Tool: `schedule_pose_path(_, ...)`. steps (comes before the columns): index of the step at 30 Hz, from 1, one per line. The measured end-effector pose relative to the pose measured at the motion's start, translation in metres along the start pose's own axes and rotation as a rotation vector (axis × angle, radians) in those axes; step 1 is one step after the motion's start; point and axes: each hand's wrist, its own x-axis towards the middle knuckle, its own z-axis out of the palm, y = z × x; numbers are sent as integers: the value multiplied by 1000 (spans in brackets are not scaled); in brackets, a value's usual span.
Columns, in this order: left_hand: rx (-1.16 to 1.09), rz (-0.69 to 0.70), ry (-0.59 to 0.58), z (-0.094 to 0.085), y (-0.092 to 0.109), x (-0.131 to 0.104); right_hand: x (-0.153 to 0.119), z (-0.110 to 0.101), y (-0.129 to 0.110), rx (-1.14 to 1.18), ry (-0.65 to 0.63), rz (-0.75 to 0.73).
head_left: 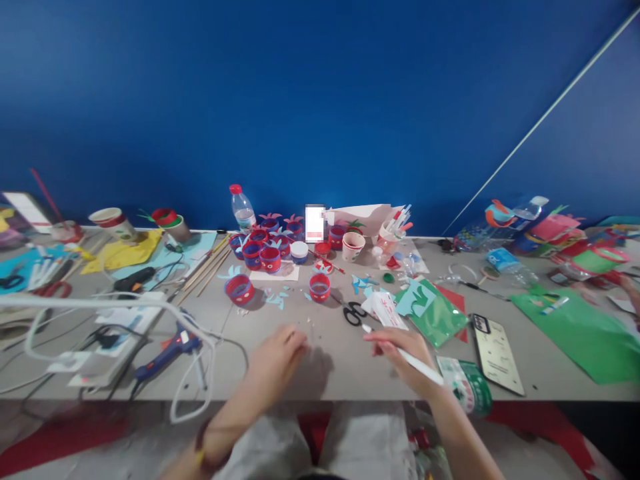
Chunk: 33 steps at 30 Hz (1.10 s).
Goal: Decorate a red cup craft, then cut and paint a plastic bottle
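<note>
My left hand [281, 357] hovers above the front of the table, its fingers curled together; what they hold, if anything, is hidden. A white marker [419, 365] is gripped in my right hand [403, 348], slanting back along the palm. Just beyond that hand lie black-handled scissors [354, 313] and a white wrapper [386, 309]. Farther up the table stands a red and blue paper ring cup [319, 287] with eye dots. A similar ring cup with blue leaves [239, 289] is to its left, near blue paper scraps [276, 298].
A blue glue gun [173, 350], white cables and a power strip [125, 347] crowd the left. Several decorated cups, a bottle [243, 208] and a marker cup [391, 235] line the blue wall. A phone [497, 353] and green paper [580, 333] lie right.
</note>
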Motion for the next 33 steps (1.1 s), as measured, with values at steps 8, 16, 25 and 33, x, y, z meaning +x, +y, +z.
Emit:
schedule_pose_path(8,128,-262,-136,28,-78,123,101,68,-8,-268,283,-244)
schedule_pose_path(16,84,-279,14,65,-112,126,115,97,10,-420,224,-264)
schedule_pose_path(25,-217,-81,122,62,-96,116,113,102,20,-399,267,-289)
schedule_pose_path(33,-431,-70,8,75,-79,117,111,104,17,-341,264,-320)
